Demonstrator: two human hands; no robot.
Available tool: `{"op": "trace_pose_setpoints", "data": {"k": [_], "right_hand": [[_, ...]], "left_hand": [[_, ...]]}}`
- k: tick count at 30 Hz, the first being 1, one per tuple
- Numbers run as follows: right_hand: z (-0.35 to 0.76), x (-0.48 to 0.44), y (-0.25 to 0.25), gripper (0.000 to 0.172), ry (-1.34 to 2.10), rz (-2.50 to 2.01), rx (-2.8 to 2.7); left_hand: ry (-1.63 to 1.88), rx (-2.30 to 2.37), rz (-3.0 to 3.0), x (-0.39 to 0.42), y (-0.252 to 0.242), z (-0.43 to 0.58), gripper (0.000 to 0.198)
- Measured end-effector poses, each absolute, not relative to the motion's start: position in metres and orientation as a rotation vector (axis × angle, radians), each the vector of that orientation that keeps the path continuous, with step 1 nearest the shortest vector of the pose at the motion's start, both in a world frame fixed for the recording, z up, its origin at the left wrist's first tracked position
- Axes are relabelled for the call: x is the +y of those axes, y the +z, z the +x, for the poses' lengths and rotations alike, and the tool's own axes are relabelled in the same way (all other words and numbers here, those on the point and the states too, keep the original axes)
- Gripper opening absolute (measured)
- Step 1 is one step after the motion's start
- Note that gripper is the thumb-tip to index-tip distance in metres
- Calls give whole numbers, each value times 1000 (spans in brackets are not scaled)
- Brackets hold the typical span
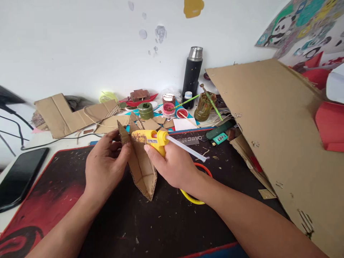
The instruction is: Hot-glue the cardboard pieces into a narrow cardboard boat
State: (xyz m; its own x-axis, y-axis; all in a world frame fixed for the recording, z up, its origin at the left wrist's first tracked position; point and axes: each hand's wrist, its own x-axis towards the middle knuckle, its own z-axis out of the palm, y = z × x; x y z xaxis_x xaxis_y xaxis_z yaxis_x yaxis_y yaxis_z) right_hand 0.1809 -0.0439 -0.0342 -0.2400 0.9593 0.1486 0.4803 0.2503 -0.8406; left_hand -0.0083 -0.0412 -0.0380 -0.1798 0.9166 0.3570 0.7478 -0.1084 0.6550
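A small cardboard boat [145,172] with folded-up sides and a pointed near end stands tilted over the dark mat. My left hand [107,161] pinches its left wall between thumb and fingers. In my right hand [174,165] is a yellow hot glue gun [150,139], gripped by its handle. A clear glue stick [188,148] sticks out of its back end toward the right. The gun lies across the boat's opening, and its nozzle end, stained brown, points left near the left wall. The fingers of my right hand are partly hidden behind the gun.
Open paint jars [146,111], a red boat model [139,97], and cardboard scraps [152,124] crowd the back. A black thermos [192,73] stands by the wall. A large cardboard sheet [282,118] leans at right. A phone [23,177] lies left; a red-yellow ring [192,199] lies under my right forearm.
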Motion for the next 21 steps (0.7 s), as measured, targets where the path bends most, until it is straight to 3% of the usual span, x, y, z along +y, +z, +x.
{"op": "trace_pose_setpoints", "data": {"k": [21], "right_hand": [[180,-43,-37,34,905,-1320,-1816]], "left_hand": [[1147,1937,1836,-41,-41,-10,48]]}}
